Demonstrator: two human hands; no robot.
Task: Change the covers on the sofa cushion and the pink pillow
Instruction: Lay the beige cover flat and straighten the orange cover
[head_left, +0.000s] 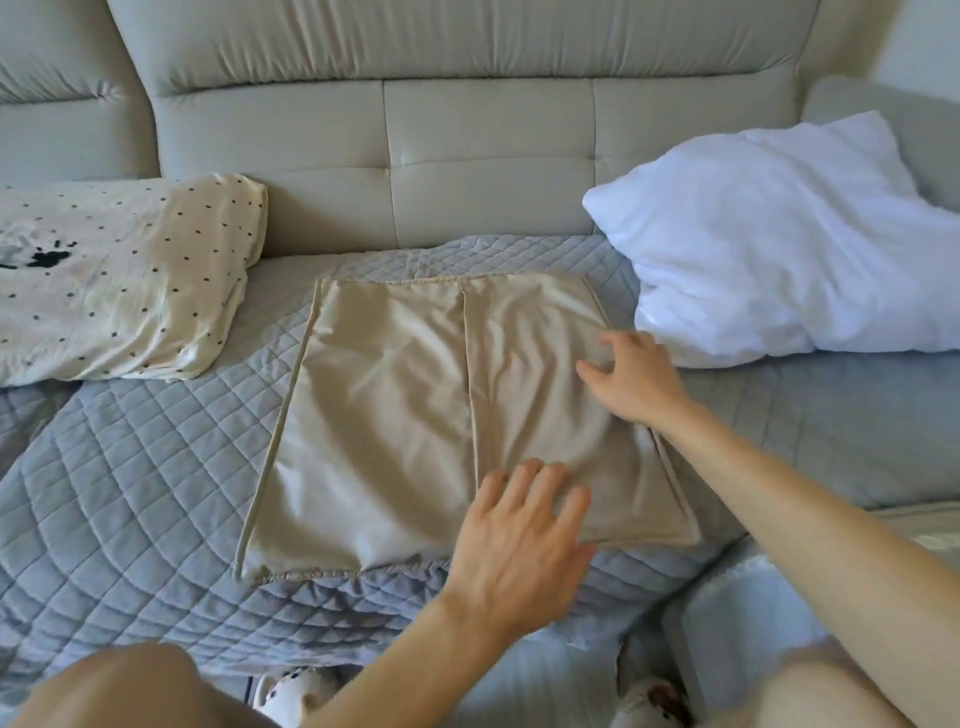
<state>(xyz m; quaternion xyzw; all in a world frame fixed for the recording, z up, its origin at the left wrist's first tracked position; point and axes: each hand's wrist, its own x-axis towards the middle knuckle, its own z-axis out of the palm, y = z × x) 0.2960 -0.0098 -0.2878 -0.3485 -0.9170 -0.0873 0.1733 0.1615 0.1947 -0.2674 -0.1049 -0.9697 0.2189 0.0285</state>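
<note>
The left hand (519, 525) lies spread flat on the near edge of the beige cover (415, 410). Beyond it, the right hand (631, 376) seems to pinch the cover's right edge. A white pillow (789, 244) lies past the right hand, a dotted pillow (114, 280) far left.

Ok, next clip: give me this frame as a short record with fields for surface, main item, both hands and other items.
surface: sofa under a grey quilted throw
main item: beige cover, flat and empty on the throw
left hand: fingers spread, resting on the cover's near edge
right hand: fingers curled at the cover's right edge
other items: bare white pillow at right; dotted pillow at left
</note>
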